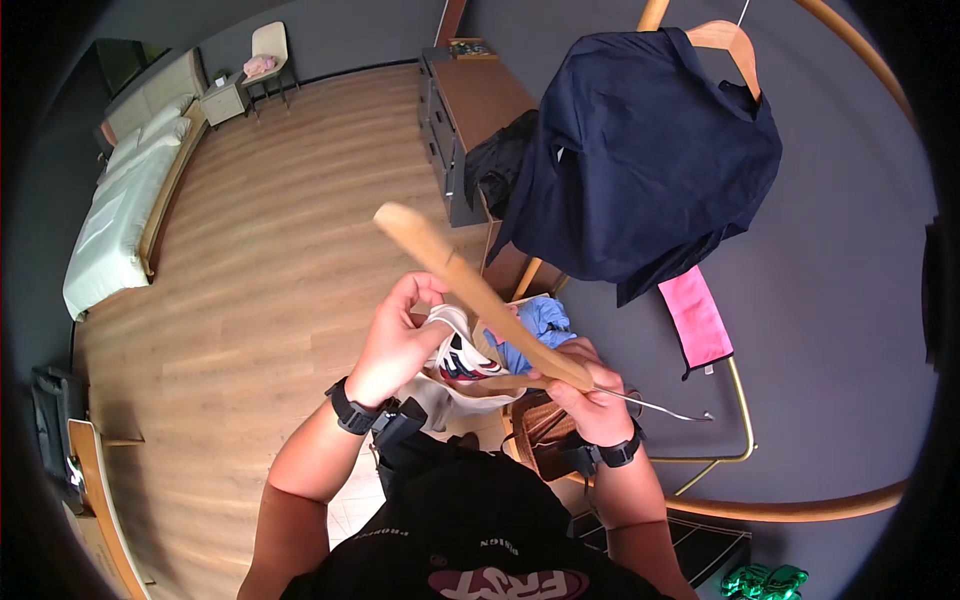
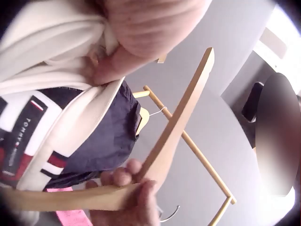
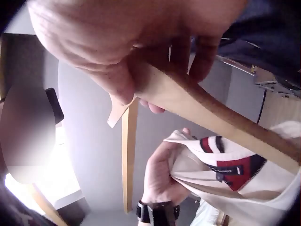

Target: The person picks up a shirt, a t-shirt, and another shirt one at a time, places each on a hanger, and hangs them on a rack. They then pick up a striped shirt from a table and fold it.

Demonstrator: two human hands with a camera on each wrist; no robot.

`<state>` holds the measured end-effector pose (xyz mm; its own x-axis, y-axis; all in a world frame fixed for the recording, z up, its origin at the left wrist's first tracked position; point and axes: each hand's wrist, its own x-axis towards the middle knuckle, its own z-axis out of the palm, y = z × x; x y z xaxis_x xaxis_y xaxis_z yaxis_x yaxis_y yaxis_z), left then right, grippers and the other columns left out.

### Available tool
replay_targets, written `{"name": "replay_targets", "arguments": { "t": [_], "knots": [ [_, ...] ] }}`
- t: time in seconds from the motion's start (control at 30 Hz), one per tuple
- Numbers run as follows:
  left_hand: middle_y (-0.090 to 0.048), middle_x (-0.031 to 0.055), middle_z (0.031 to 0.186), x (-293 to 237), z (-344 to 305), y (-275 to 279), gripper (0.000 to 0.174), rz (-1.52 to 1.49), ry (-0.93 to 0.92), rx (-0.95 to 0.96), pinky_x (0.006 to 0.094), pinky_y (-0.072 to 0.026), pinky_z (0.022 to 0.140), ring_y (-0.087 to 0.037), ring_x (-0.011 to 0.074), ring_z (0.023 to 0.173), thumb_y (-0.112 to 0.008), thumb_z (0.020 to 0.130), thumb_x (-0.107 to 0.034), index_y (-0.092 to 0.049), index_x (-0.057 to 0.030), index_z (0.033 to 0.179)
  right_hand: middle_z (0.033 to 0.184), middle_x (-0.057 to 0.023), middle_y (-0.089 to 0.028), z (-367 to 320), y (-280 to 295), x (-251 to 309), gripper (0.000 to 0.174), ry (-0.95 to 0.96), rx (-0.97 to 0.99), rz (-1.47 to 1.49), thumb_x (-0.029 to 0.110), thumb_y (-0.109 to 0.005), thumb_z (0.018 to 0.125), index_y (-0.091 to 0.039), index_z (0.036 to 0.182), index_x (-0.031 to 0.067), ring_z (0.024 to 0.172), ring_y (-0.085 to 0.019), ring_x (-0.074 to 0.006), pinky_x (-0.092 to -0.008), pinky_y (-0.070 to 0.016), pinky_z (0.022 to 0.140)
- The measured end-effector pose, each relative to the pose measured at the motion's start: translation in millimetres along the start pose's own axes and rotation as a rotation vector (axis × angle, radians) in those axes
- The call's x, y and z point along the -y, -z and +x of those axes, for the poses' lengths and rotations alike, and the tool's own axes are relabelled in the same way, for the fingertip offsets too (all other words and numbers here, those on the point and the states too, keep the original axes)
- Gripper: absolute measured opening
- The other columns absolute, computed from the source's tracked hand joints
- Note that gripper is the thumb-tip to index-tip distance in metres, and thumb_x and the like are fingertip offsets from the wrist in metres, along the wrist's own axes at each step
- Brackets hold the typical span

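My right hand (image 1: 580,385) grips a wooden hanger (image 1: 470,285) at its middle, by the metal hook (image 1: 672,408); one arm of it points up and left. My left hand (image 1: 420,305) pinches the edge of a white garment (image 1: 458,358) with a red and navy logo, right beside the hanger. In the left wrist view the left hand (image 2: 117,52) bunches the white garment (image 2: 51,42) while the hanger (image 2: 178,120) crosses in front. The right wrist view shows the right hand (image 3: 141,70) curled round the hanger (image 3: 221,117), with the garment (image 3: 230,176) below it.
A navy shirt (image 1: 640,150) hangs on another hanger from a wooden rack (image 1: 860,60) ahead. A pink cloth (image 1: 695,318) and blue clothes (image 1: 540,320) lie below it. A dresser (image 1: 475,100) stands to the left of it, and a bed (image 1: 120,210) is far left on the wooden floor (image 1: 270,260).
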<state>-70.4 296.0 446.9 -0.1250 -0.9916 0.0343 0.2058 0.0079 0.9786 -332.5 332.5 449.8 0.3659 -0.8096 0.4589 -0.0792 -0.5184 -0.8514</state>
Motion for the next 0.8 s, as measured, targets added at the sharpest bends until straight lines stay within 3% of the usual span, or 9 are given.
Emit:
{"name": "replay_targets", "arguments": {
  "t": [0.1, 0.17, 0.2, 0.43, 0.53, 0.6, 0.7, 0.8],
  "knots": [
    [-0.054, -0.0019, 0.101, -11.1, -2.7, -0.4, 0.033, -0.036, 0.005, -0.035, 0.0179, -0.0466, 0.069, -0.058, 0.0046, 0.077, -0.058, 0.086, 0.006, -0.055, -0.0068, 0.116, 0.111, -0.0113, -0.065, -0.6, -4.0, -11.8, 0.019, 0.004, 0.077, -0.062, 0.007, -0.068, 0.089, -0.068, 0.104, -0.0029, 0.104, -0.059, -0.024, -0.0385, -0.0436, 0.093],
    [-0.054, -0.002, 0.102, -13.5, -2.6, 5.0, 0.031, -0.032, -0.026, 0.018, 0.0185, -0.0461, 0.073, -0.056, 0.0053, 0.083, -0.056, 0.088, 0.003, -0.056, -0.0068, 0.118, 0.125, -0.0143, -0.058, -6.3, -11.0, -24.1, 0.026, -0.095, 0.049, 0.109, 0.007, -0.069, 0.088, -0.068, 0.112, -0.0031, 0.118, -0.055, -0.0249, -0.0393, -0.0407, 0.102],
    [-0.056, -0.0007, 0.102, -8.0, 0.1, 6.9, 0.028, -0.071, -0.041, 0.021, 0.019, -0.0475, 0.074, -0.058, 0.007, 0.085, -0.054, 0.09, 0.0, -0.055, -0.0056, 0.118, 0.14, -0.0186, -0.046, -11.2, -7.9, -37.9, 0.029, -0.101, 0.103, 0.081, 0.008, -0.069, 0.089, -0.066, 0.114, -0.0064, 0.126, -0.051, -0.0319, -0.0424, -0.0391, 0.106],
    [-0.06, 0.0027, 0.102, -12.0, 1.7, 11.2, 0.027, -0.39, 0.143, 0.146, 0.0237, -0.0534, 0.075, -0.063, 0.0106, 0.086, -0.056, 0.092, -0.003, -0.054, -0.0046, 0.119, 0.135, -0.014, -0.052, -23.4, -20.2, -46.8, 0.036, -0.304, 0.136, 0.161, 0.008, -0.068, 0.091, -0.062, 0.125, 0.0003, 0.129, -0.047, -0.0244, -0.0367, -0.0363, 0.108],
    [-0.061, 0.004, 0.102, -8.7, 3.5, 15.3, 0.026, -0.392, 0.161, 0.155, 0.026, -0.0544, 0.077, -0.064, 0.0125, 0.091, -0.057, 0.093, -0.005, -0.053, -0.0046, 0.119, 0.128, -0.0111, -0.057, -31.4, -22.7, -47.7, 0.034, -0.401, 0.07, 0.226, 0.005, -0.069, 0.09, -0.061, 0.123, 0.0019, 0.122, -0.052, -0.0195, -0.0333, -0.0394, 0.104],
    [-0.063, 0.0056, 0.103, -5.8, 2.7, 20.3, 0.025, -0.445, 0.137, 0.172, 0.0266, -0.0548, 0.078, -0.065, 0.0145, 0.093, -0.056, 0.095, -0.008, -0.053, -0.0044, 0.119, 0.118, -0.0075, -0.061, -38.0, -18.7, -54.3, 0.031, -0.453, 0.038, 0.467, 0.002, -0.071, 0.088, -0.062, 0.117, 0.0019, 0.109, -0.057, -0.0149, -0.0293, -0.0445, 0.096],
    [-0.064, 0.0067, 0.104, -1.2, 2.9, 33.7, 0.023, -0.425, 0.161, 0.13, 0.0269, -0.0548, 0.079, -0.066, 0.0156, 0.095, -0.054, 0.095, -0.008, -0.054, -0.0039, 0.118, 0.11, -0.0057, -0.064, -41.4, -8.9, -55.6, 0.032, -0.339, 0.009, 0.203, 0.0, -0.073, 0.085, -0.062, 0.115, 0.0011, 0.1, -0.059, -0.0128, -0.027, -0.0478, 0.088],
    [-0.066, 0.0059, 0.1, -1.3, 2.4, 46.2, 0.021, -0.412, 0.187, 0.101, 0.0249, -0.0535, 0.075, -0.066, 0.0146, 0.09, -0.055, 0.091, -0.004, -0.057, -0.0042, 0.112, 0.106, -0.006, -0.066, -42.0, -2.1, -58.7, 0.029, -0.35, -0.018, 0.197, 0.0, -0.074, 0.084, -0.065, 0.112, 0.0003, 0.097, -0.061, -0.0124, -0.0268, -0.0491, 0.086]
  ]
}}
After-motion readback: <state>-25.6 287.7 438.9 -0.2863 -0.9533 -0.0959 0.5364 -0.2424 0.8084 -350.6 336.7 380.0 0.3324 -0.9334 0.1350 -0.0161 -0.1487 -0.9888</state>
